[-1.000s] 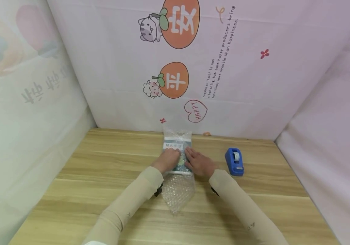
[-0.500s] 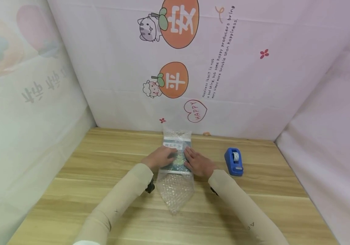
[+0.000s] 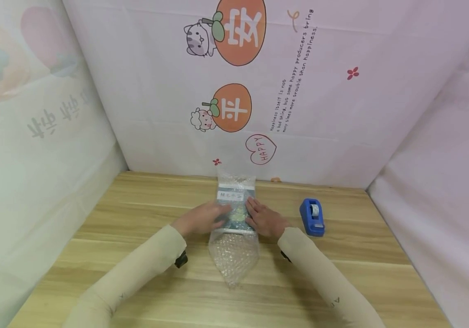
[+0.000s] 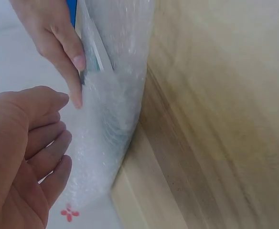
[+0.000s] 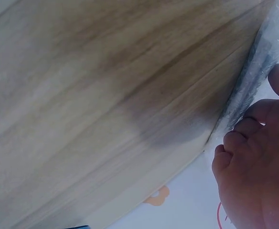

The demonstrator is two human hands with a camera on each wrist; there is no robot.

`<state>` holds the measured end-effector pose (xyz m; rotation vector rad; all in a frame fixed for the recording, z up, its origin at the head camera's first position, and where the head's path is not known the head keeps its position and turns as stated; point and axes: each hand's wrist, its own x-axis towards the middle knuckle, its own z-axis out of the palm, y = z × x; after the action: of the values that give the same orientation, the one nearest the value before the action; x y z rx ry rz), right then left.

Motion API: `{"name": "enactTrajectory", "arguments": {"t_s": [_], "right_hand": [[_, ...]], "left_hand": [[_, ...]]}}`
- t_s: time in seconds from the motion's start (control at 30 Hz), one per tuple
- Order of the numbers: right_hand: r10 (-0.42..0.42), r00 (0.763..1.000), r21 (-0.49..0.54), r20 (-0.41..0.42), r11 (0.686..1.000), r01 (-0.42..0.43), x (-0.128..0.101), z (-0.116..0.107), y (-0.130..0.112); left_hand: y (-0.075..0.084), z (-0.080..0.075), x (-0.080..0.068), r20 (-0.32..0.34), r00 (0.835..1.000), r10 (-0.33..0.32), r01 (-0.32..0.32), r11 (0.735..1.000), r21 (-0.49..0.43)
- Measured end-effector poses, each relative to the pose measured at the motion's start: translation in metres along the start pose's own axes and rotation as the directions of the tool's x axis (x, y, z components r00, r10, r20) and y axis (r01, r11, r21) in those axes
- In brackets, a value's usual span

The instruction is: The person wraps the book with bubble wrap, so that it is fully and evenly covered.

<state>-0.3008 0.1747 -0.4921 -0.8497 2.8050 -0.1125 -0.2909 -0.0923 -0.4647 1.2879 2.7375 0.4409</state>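
Observation:
A flat printed item wrapped in clear bubble wrap (image 3: 234,214) lies on the wooden table (image 3: 136,214), its loose tail pointing toward me. My left hand (image 3: 203,217) lies at the package's left edge with its fingertips on the wrap. In the left wrist view the left hand (image 4: 27,148) has loosely bent fingers beside the bubble wrap (image 4: 115,95) and holds nothing. My right hand (image 3: 263,218) rests flat on the package's right side. Its fingers (image 4: 58,43) press the wrap down. The right wrist view shows the right hand (image 5: 254,167) next to the bubble wrap (image 5: 261,57).
A blue tape dispenser (image 3: 312,217) stands on the table right of my right hand. Pale printed cloth walls (image 3: 234,91) close in the back and both sides. Bare wood spreads left of the package and toward the front edge.
My left hand and forearm have slid leftward, from the package's middle to its left edge. The right hand and the package have stayed put.

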Motion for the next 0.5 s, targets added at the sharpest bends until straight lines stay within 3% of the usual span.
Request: {"name": "enactTrajectory", "arguments": {"t_s": [0.27,0.37,0.5], "right_hand": [[0.009,1.000,0.000,0.014,1.000,-0.009,-0.001,-0.002,-0.001],[0.013,1.000,0.003,0.012,1.000,-0.013,-0.001,-0.002,-0.001],[0.015,1.000,-0.006,0.011,1.000,-0.015,-0.001,-0.001,-0.002]], "left_hand": [[0.019,-0.007,-0.021,0.049,0.998,0.035,-0.037,0.998,0.050],[0.024,-0.006,-0.028,0.023,0.995,0.098,-0.100,0.989,0.112],[0.031,-0.002,-0.037,-0.011,0.975,0.222,-0.215,0.956,0.201]]}}
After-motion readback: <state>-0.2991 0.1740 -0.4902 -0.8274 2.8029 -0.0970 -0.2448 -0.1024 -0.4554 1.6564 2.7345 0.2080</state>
